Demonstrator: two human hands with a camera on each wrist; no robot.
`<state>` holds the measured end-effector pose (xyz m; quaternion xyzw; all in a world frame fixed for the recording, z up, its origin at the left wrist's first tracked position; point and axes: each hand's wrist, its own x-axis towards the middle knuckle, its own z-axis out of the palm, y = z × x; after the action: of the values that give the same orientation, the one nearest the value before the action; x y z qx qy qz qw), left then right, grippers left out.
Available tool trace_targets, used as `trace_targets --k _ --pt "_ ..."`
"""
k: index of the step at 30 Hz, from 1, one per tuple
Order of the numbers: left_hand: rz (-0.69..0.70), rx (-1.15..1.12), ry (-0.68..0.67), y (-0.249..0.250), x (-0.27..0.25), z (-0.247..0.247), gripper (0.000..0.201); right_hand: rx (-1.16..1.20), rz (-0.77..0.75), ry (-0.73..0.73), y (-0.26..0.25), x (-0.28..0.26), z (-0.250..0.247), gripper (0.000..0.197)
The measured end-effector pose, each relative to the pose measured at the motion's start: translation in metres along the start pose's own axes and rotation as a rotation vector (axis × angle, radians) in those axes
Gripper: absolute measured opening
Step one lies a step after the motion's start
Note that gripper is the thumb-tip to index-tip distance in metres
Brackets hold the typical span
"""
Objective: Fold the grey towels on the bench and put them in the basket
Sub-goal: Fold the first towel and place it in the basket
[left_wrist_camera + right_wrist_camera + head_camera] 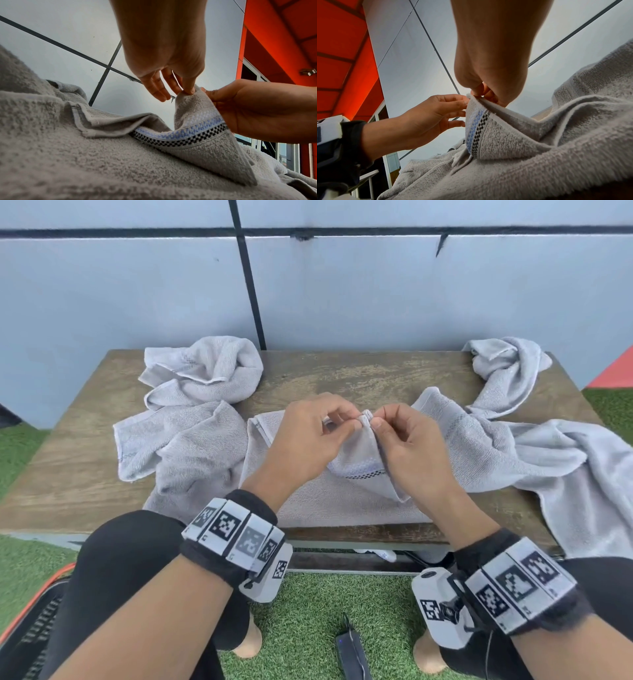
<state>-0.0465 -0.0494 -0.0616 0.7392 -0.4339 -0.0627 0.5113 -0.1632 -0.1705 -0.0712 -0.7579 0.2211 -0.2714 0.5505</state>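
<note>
A grey towel (342,508) with a blue, white and black checked band (197,129) lies flat at the front middle of the wooden bench (359,371). One of its corners (366,419) is lifted and folded back over it. My left hand (356,422) pinches that corner from the left between thumb and forefinger. My right hand (379,417) pinches the same corner from the right. In the left wrist view my left hand (186,92) meets the corner from above. In the right wrist view my right hand (479,96) holds the edge of the towel (539,155).
Crumpled grey towels lie at the back left (205,371), the front left (181,446) and the back right (507,371). Another towel (565,474) hangs over the right edge. A dark container with an orange rim (30,631) stands low on the left. A small dark device (352,655) lies on the grass.
</note>
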Motion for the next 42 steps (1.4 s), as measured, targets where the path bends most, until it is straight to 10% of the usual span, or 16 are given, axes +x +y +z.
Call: trace_targets --k 42 --pt "0.013 -0.086 -0.032 -0.007 -0.006 0.001 0.008 0.060 -0.041 -0.092 -0.006 -0.006 -0.004 0.015"
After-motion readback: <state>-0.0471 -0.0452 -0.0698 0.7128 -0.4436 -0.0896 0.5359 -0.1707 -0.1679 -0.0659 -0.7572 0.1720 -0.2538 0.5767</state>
